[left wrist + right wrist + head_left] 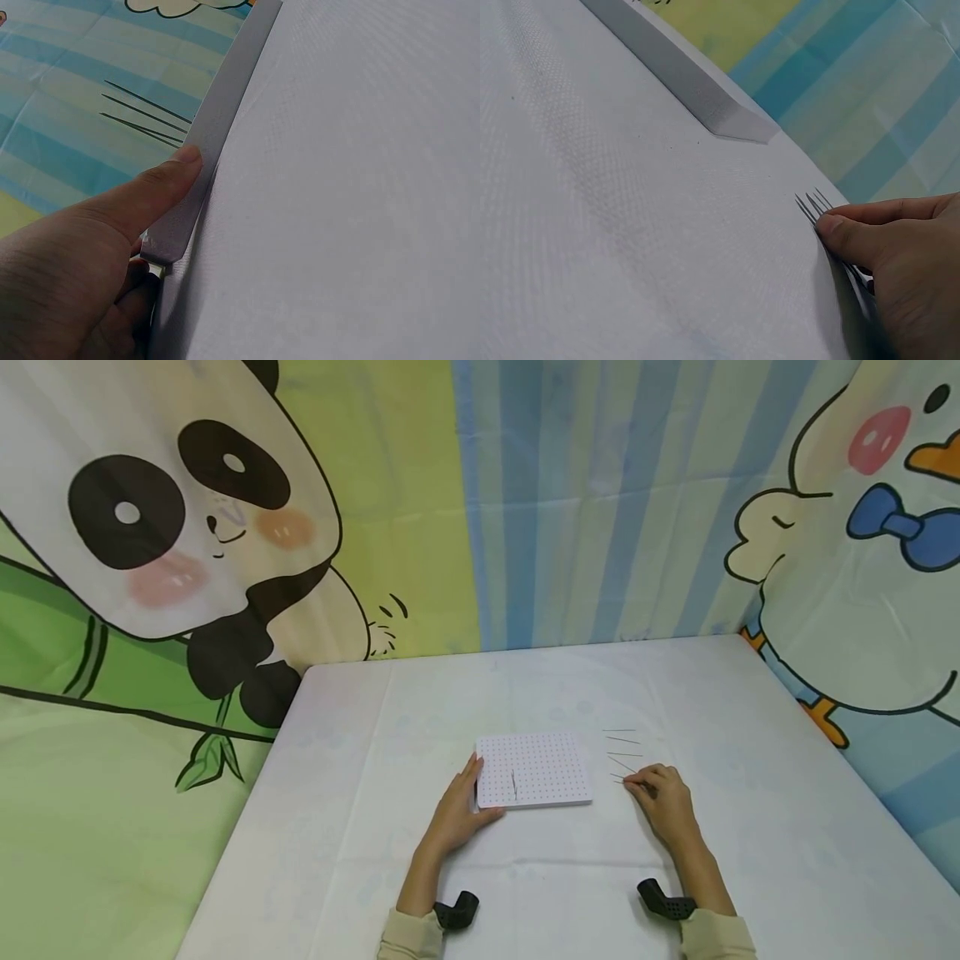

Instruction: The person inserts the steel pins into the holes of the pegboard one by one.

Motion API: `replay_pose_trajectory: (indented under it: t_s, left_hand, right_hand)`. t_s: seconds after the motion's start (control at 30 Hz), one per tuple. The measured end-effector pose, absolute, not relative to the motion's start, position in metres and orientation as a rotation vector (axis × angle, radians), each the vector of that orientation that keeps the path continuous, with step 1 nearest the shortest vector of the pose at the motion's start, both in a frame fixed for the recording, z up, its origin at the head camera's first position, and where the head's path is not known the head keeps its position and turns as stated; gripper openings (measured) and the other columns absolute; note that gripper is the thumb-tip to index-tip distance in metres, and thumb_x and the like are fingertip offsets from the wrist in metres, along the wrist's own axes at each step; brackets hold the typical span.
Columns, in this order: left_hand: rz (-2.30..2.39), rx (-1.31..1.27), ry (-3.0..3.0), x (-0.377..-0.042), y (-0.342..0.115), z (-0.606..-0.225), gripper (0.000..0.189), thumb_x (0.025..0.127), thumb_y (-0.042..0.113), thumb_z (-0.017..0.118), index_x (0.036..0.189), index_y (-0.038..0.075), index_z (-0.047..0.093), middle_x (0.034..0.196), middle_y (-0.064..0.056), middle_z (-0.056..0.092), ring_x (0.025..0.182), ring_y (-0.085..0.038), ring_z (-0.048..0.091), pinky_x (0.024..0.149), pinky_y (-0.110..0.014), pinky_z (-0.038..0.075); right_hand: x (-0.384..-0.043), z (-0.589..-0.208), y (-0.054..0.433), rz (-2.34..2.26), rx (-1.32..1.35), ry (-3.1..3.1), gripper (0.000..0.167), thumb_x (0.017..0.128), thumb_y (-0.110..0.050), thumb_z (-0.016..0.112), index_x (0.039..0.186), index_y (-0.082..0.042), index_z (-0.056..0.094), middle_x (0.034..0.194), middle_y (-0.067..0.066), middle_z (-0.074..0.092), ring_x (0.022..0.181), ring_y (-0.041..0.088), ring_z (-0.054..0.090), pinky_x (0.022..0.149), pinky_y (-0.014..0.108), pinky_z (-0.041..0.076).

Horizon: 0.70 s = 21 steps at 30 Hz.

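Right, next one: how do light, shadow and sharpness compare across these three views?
Head view: bright, fairly even light, the thin rods mere hairlines; left wrist view: dimmer, the white tablecloth greyed, dark shadow near the end of the board; right wrist view: also dim, fairly sharp, with dark shadow beneath the right hand.

My left hand [453,817] lies with thumb spread from fingers. My right hand [666,802], nearer the right edge of the surface [337,877], shows thumb and forefinger pinched together. Both sit short of the far edge.
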<state>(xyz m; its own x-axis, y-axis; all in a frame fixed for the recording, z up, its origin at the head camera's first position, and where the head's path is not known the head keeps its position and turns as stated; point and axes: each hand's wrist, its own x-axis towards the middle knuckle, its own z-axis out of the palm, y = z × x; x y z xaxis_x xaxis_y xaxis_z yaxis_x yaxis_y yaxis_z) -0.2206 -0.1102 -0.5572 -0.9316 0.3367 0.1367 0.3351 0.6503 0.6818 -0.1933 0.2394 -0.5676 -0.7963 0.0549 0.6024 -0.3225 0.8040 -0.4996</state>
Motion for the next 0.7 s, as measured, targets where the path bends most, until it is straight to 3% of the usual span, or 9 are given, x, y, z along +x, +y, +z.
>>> replay_pose_trajectory:
  t_s: [0.3, 0.7]
  left_hand:
    - [1.188, 0.573, 2.844, -0.221, -0.1102, -0.556, 0.092, 0.076, 0.042, 0.073, 0.147, 0.01, 0.025, 0.153, -0.004, 0.015, 0.135, -0.034, 0.021, 0.108, -0.05, 0.022]
    - [1.189, 0.57, 2.843, -0.2199, -0.1099, -0.5551, 0.091, 0.076, 0.042, 0.073, 0.147, 0.011, 0.025, 0.153, -0.003, 0.015, 0.135, -0.035, 0.02, 0.107, -0.051, 0.022]
  right_hand:
    - [-0.1928, -0.5646, 0.2379, 0.809, 0.201, -2.373, 0.012, 0.069, -0.001, 0.078, 0.076, -0.008, 0.071, 0.078, 0.0, 0.06, 0.076, 0.016, 0.05, 0.061, 0.024, 0.04]
    - [-0.1913, -0.5645, 0.2375, 0.808, 0.239, -2.411, 0.009, 0.074, 0.0, 0.074, 0.077, -0.005, 0.067, 0.08, 0.004, 0.057, 0.079, 0.02, 0.046, 0.067, 0.032, 0.038]
